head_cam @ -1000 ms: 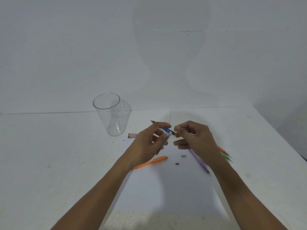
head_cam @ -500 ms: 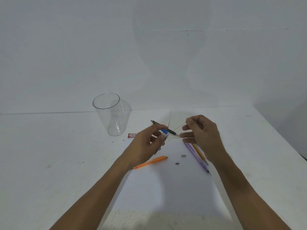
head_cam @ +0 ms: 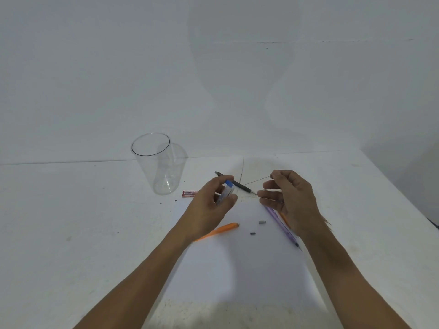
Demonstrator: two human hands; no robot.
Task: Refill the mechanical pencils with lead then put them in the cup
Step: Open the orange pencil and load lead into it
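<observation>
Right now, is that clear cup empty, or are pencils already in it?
Empty. The upright cup is see-through and nothing shows inside. An orange pencil lies outside.

Light: soft, cool white, fairly bright, from behind the person
Shadows: broad, faint, overlapping head-and-shoulder shapes on the wall (head_cam: 237,91); the cup (head_cam: 156,167) throws a pale outline to its right; a grey blur lies on the paper (head_cam: 249,281) beneath the left hand (head_cam: 209,210)
Sharpness: slightly soft everywhere, fine detail smeared
Edges: the back line of the table (head_cam: 59,210) bows; the right margin darkens
</observation>
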